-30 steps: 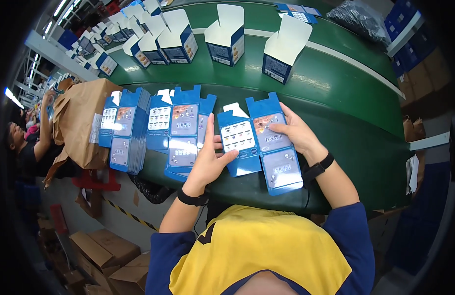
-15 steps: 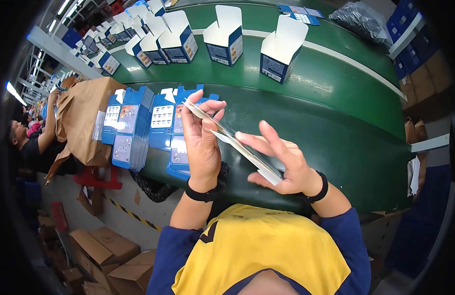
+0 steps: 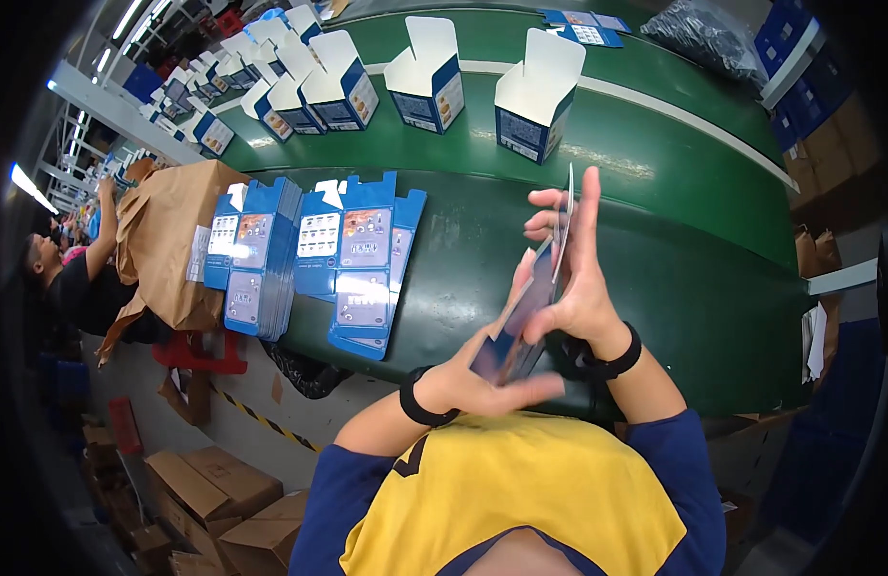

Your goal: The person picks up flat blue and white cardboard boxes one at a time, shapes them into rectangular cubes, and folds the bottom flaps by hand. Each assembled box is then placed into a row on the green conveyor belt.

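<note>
Palms facing, left hand point(image 3: 473, 381) and right hand point(image 3: 588, 296) grip a carton blank point(image 3: 534, 301) right of centre, slant now reversed

green bench point(image 3: 693, 259): flat carton stacks point(image 3: 260, 278), open boxes point(image 3: 535, 101), apparently grey plastic bag point(image 3: 701, 40).

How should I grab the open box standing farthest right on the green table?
Probably pinch the box low, by two opposite side walls, coming from the near side. It stands upright, and its thin raised lid sticks up at the far side and might bend.
</note>
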Available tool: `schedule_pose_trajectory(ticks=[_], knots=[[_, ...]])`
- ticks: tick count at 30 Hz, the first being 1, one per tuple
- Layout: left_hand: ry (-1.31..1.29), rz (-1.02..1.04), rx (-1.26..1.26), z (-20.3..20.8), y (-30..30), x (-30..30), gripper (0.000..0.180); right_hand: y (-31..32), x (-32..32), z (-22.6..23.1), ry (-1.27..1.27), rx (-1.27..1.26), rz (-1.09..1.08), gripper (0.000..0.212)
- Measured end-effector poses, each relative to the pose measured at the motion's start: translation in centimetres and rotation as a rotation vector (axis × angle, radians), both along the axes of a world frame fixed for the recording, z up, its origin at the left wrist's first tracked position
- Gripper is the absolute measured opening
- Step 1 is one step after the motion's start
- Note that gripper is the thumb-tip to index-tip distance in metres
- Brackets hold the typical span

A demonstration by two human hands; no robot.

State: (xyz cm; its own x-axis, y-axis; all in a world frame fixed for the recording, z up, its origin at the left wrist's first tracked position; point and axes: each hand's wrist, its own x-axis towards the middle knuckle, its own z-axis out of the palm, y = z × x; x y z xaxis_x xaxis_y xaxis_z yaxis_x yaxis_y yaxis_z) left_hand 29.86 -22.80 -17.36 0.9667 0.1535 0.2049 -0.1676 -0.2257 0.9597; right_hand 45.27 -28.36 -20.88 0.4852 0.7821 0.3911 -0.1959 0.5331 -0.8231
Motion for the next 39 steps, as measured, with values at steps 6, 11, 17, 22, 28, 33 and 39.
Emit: schedule_pose_trajectory(ticks=[6,11,17,22,28,33,39], knots=[[0.147,0.18,0.541,-0.7,3.4,-0.6,0.102,-2.1,1.0,0.8,-0.393,0.075,-0.225,0.156],[-0.174,0.359,0.574,-0.6,5.7,0.0,0.1,-2.4,1.3,2.9,-0.487,0.018,-0.02,0.144],[-0.28,0.421,0.652,0.8,5.2,0.2,0.099,-2.0,1.6,2.7,-0.325,0.065,0.128,0.117],[-0.353,0.399,0.812,0.8,4.4,0.8,0.087,-1.4,0.3,3.6,-0.008,0.027,-0.001,0.088],[-0.339,0.403,0.756,1.2,4.4,0.6,0.058,-0.7,1.3,2.2,0.316,0.262,0.296,0.079],[-0.23,0.4,0.835,1.7,4.3,0.9,0.052,-0.2,1.4,0.8,-0.204,0.04,0.067,0.076],[-0.383,0.406,0.497,0.8,4.3,1.7,0.073,-0.3,2.4,1.1,-0.449,0.393,0.036,0.054]])
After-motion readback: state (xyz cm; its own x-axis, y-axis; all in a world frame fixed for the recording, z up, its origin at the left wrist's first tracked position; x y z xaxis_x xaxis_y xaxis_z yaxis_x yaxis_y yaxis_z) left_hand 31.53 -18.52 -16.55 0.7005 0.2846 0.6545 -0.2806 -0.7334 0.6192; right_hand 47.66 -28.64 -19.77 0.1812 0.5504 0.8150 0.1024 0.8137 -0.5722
